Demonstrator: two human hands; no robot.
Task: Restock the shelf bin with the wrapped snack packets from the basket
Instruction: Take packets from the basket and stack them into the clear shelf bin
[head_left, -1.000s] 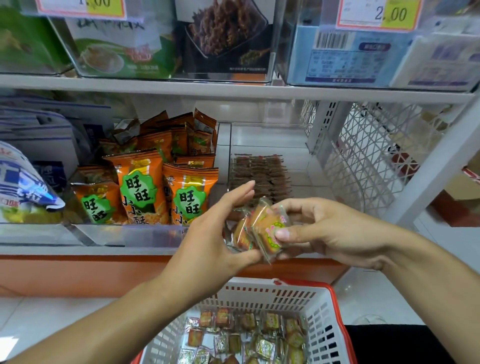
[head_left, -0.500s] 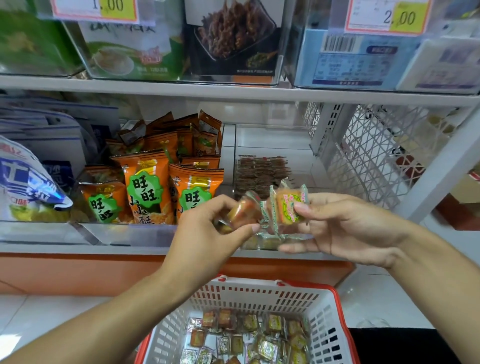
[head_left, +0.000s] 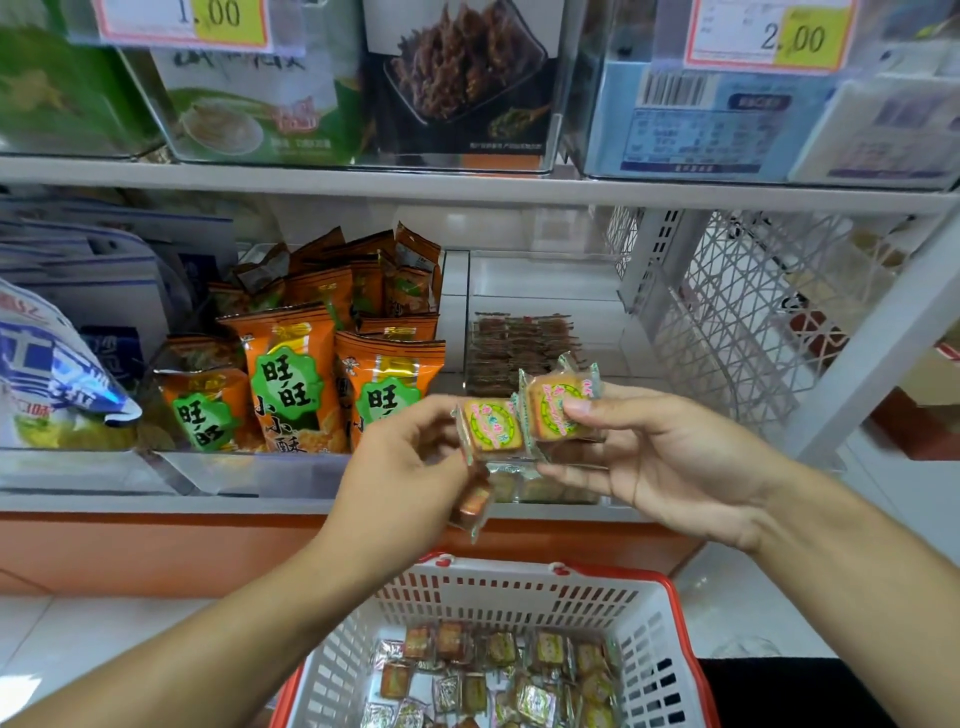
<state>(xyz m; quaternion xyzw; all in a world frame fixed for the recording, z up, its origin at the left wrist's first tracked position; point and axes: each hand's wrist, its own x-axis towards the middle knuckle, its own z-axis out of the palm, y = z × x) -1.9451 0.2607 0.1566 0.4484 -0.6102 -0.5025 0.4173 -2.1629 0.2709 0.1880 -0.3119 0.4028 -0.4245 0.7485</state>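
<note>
Head view: two wrapped snack packets (head_left: 524, 415) are held side by side before the shelf bin (head_left: 545, 291), left hand (head_left: 410, 467) fingers pinching one, right hand (head_left: 670, 462) gripping the other, above the basket (head_left: 519, 597) of more.

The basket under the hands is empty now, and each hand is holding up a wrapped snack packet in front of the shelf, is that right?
Not quite. The basket is not empty: the head view shows many wrapped snack packets lying in its bottom. The rest holds: the left hand and the right hand each hold up a wrapped packet in front of the shelf.
</note>
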